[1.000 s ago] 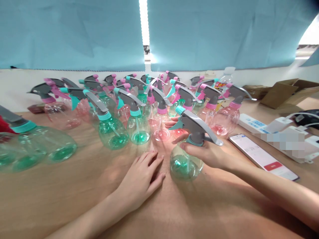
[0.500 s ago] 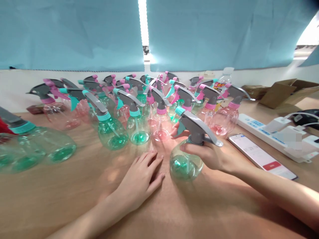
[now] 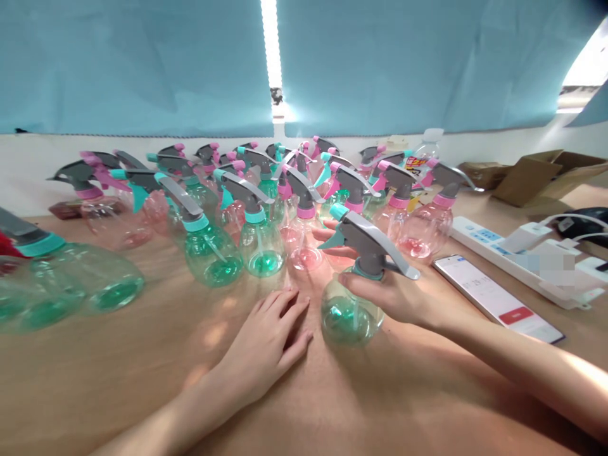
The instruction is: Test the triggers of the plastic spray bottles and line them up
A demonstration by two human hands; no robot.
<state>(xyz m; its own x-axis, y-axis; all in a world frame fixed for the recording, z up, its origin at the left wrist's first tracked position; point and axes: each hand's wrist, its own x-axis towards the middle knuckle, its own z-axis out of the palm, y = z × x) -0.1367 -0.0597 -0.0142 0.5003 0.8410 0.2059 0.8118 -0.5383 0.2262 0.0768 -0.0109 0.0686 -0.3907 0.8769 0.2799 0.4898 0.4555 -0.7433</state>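
Observation:
A green spray bottle (image 3: 352, 316) with a grey and turquoise trigger head stands upright on the wooden table. My right hand (image 3: 403, 297) is around its neck, thumb in front on the shoulder and fingers stretched out apart behind the trigger; the grip looks loose. To the left of that bottle, my left hand (image 3: 270, 332) lies flat on the table, fingers extended and nothing in it. Just beyond the hands stand another green spray bottle (image 3: 262, 244), a darker green spray bottle (image 3: 212, 253) and a pink spray bottle (image 3: 306, 244).
Several more pink and green spray bottles crowd the back. Green bottles (image 3: 107, 275) stand at the far left. On the right are a phone (image 3: 498, 297), a white power strip (image 3: 513, 256) with chargers, and a cardboard box (image 3: 532, 177). A blue cloth (image 3: 142, 63) hangs behind.
The fingers of my right hand have straightened and spread behind the trigger. The bottle remains standing in place, and my left hand has stayed put. The view has shifted slightly.

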